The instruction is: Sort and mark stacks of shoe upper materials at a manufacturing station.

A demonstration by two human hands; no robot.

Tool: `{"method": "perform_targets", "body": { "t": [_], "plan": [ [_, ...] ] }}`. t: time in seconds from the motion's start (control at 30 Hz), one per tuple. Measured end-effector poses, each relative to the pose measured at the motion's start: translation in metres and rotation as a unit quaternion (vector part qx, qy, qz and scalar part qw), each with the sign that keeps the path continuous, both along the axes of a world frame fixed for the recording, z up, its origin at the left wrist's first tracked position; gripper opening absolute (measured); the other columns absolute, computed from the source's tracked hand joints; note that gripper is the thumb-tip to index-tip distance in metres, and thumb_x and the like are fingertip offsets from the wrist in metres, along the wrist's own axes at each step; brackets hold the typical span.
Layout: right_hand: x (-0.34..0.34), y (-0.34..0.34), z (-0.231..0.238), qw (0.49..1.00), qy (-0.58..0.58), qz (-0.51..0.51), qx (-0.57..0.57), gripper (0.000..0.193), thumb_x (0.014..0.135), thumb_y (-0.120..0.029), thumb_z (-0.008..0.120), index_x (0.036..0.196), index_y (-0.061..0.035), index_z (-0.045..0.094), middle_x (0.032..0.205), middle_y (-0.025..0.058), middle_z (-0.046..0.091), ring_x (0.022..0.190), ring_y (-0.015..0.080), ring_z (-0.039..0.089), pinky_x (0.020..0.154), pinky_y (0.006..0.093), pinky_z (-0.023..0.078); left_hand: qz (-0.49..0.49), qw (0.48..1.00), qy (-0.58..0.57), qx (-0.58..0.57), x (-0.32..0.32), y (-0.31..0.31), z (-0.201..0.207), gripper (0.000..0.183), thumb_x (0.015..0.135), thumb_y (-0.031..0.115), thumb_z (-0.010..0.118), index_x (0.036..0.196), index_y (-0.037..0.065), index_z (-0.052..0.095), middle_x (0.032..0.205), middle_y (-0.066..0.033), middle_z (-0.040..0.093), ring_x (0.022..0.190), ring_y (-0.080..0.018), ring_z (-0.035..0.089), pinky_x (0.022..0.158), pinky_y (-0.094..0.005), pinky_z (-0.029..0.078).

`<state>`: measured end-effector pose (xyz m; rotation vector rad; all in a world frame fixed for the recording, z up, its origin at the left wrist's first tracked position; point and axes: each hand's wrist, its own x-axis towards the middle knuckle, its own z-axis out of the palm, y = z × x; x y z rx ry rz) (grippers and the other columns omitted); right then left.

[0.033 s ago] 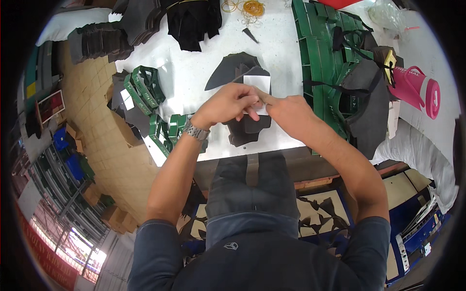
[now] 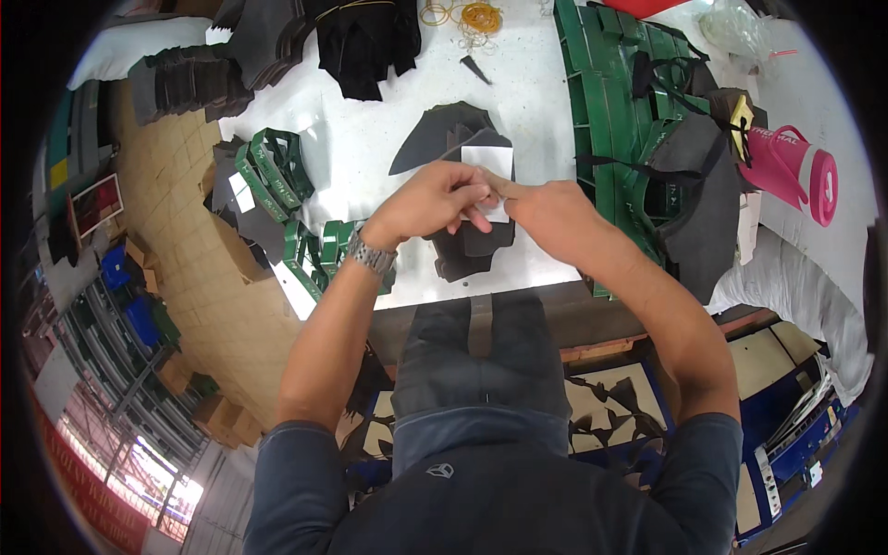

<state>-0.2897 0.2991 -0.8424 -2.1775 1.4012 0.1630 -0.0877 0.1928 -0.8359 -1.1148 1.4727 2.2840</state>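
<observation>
Over the table's near middle, my left hand (image 2: 428, 201), with a metal watch (image 2: 372, 252) at its wrist, has its fingers curled inward. My right hand (image 2: 558, 215) meets it from the right, fingers closed and the index finger reaching to the left fingertips. Whatever lies between the fingers is hidden or too small to make out. Beneath both hands is a white paper slip (image 2: 487, 159), on top of a stack of dark grey cut pieces (image 2: 474, 242). A wider dark piece (image 2: 427, 139) shows at the stack's far side.
Green strapped bundles (image 2: 268, 176) stand at left, and a large green stack (image 2: 606, 120) with black straps at right. A pink jug (image 2: 786, 171) is beyond it. Yellow rubber bands (image 2: 481, 17), a small dark pointed piece (image 2: 475, 68) and black cloth (image 2: 370, 42) lie at the back.
</observation>
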Motion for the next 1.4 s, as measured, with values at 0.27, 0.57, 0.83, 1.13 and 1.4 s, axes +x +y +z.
{"method": "perform_targets", "body": {
  "t": [0.27, 0.57, 0.83, 1.13, 1.4],
  "plan": [
    [-0.015, -0.012, 0.042, 0.966, -0.229, -0.114, -0.024, 0.008, 0.085, -0.003, 0.067, 0.091, 0.0012, 0.064, 0.122, 0.0095, 0.068, 0.09, 0.0362, 0.066, 0.073, 0.0416, 0.054, 0.015, 0.983, -0.068, -0.173, -0.019, 0.028, -0.003, 0.022, 0.105, 0.014, 0.053, 0.099, -0.004, 0.064, 0.089, -0.0099, 0.073, 0.075, -0.018, 0.076, 0.052, -0.0263, 0.052],
    [0.016, -0.008, 0.09, 0.941, -0.25, -0.22, -0.058, 0.01, 0.081, -0.001, 0.069, 0.091, -0.0011, 0.069, 0.093, 0.0125, 0.062, 0.081, 0.0325, 0.065, 0.071, 0.0378, 0.053, 0.034, 0.941, -0.063, -0.331, -0.01, 0.046, -0.022, 0.018, 0.095, 0.009, 0.058, 0.085, -0.004, 0.065, 0.08, -0.0195, 0.07, 0.066, -0.0323, 0.072, 0.065, -0.0433, 0.054],
    [0.038, -0.029, 0.029, 0.875, -0.293, -0.384, 0.026, 0.013, 0.088, -0.009, 0.07, 0.095, 0.0005, 0.075, 0.091, 0.0165, 0.066, 0.08, 0.0304, 0.067, 0.073, 0.0386, 0.053, 0.128, 0.953, -0.003, -0.274, -0.005, 0.046, -0.018, 0.012, 0.091, 0.007, 0.064, 0.099, 0.0, 0.069, 0.076, -0.0198, 0.07, 0.066, -0.032, 0.072, 0.065, -0.044, 0.055],
    [0.055, -0.029, 0.016, 0.744, -0.388, -0.534, 0.105, 0.023, 0.095, -0.014, 0.065, 0.088, 0.0064, 0.072, 0.063, 0.0098, 0.067, 0.058, 0.0149, 0.066, 0.055, 0.0324, 0.05, 0.162, 0.941, -0.008, -0.296, -0.006, 0.051, -0.026, 0.029, 0.092, 0.006, 0.068, 0.115, 0.001, 0.05, 0.075, -0.021, 0.068, 0.055, -0.03, 0.068, 0.053, -0.0403, 0.052],
    [0.081, -0.019, 0.015, 0.791, -0.319, -0.517, -0.072, 0.019, 0.092, -0.015, 0.065, 0.085, 0.0029, 0.068, 0.078, 0.0199, 0.063, 0.072, 0.0395, 0.063, 0.064, 0.045, 0.049, 0.17, 0.926, 0.061, -0.332, -0.011, 0.039, -0.038, 0.034, 0.088, -0.001, 0.063, 0.119, 0.004, 0.049, 0.073, -0.0135, 0.066, 0.061, -0.0222, 0.066, 0.06, -0.0343, 0.051]
  ]
}}
